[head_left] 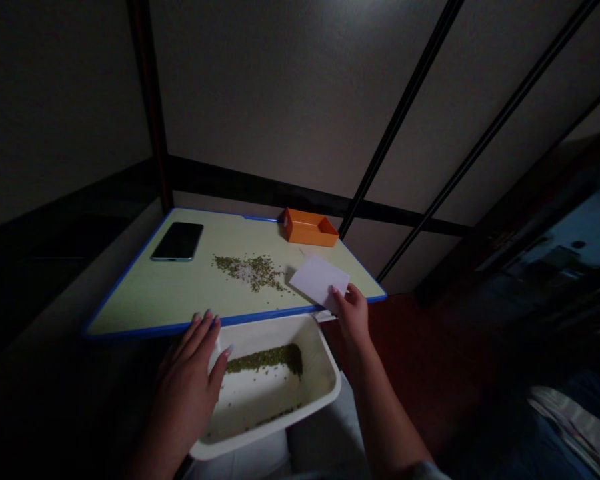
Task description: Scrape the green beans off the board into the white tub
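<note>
My right hand pinches a white piece of paper or card between thumb and fingers, low over the right part of the table. Left of the card, small greenish seeds or grains lie scattered on the pale tabletop, with some whitish bits among them. Against the table's front edge is a white plastic tub, with a heap of the same greenish grains inside. My left hand lies across the tub's left rim, fingers stretched towards the table edge and thumb over the inside.
An orange open box stands at the table's back right. A dark-screened phone lies at the left on the blue-edged table. Panelled wall rises behind. Striped cloth shows at the lower right; the surroundings are dim.
</note>
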`<action>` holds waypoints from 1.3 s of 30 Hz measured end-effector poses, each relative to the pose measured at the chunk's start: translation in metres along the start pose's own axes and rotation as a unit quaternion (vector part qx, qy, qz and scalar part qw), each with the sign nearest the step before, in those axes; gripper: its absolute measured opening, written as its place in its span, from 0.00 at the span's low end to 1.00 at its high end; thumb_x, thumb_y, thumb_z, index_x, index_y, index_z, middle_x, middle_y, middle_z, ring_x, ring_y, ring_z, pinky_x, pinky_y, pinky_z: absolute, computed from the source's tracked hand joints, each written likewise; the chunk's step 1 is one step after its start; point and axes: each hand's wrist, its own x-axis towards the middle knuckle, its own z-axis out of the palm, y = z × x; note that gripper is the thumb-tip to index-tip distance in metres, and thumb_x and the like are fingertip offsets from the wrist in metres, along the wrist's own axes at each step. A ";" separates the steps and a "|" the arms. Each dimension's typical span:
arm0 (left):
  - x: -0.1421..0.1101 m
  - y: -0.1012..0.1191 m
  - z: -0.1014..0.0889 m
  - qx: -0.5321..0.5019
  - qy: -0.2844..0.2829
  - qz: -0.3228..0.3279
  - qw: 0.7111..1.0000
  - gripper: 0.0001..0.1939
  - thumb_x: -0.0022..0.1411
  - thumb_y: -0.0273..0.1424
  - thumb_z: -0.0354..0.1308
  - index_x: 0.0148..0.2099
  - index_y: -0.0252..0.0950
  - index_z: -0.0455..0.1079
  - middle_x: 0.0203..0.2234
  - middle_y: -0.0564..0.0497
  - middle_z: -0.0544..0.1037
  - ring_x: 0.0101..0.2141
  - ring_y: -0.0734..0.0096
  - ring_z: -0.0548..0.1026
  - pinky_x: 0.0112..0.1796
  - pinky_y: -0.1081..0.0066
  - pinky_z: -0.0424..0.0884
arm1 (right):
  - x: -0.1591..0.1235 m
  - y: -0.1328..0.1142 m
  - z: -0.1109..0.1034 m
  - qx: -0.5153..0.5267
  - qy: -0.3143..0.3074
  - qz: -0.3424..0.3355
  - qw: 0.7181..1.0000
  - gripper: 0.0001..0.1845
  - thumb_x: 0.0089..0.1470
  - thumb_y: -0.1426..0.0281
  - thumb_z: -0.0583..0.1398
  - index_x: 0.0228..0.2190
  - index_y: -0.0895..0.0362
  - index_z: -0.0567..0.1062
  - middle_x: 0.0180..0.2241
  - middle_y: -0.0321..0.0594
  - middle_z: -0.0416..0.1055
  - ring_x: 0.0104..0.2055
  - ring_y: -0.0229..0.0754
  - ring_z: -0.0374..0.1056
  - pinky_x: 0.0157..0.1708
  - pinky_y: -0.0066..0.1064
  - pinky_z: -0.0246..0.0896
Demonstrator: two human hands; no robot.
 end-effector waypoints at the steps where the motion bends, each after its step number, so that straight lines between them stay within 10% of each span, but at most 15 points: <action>1: 0.000 0.000 0.000 0.002 -0.001 -0.001 1.000 0.29 0.69 0.44 0.42 0.60 0.29 0.69 0.59 0.36 0.73 0.62 0.52 0.68 0.56 0.52 0.72 | 0.000 0.000 -0.005 -0.010 0.004 -0.003 1.000 0.25 0.40 0.54 0.67 0.35 0.60 0.78 0.31 0.44 0.78 0.28 0.41 0.70 0.27 0.29 0.64; 39: 0.001 0.003 -0.001 -0.034 -0.034 -0.061 0.997 0.29 0.67 0.45 0.42 0.60 0.35 0.69 0.62 0.39 0.71 0.64 0.52 0.65 0.59 0.48 0.68 | -0.015 0.000 -0.016 -0.014 0.024 0.006 1.000 0.26 0.41 0.54 0.68 0.35 0.62 0.79 0.33 0.48 0.80 0.32 0.46 0.74 0.30 0.33 0.67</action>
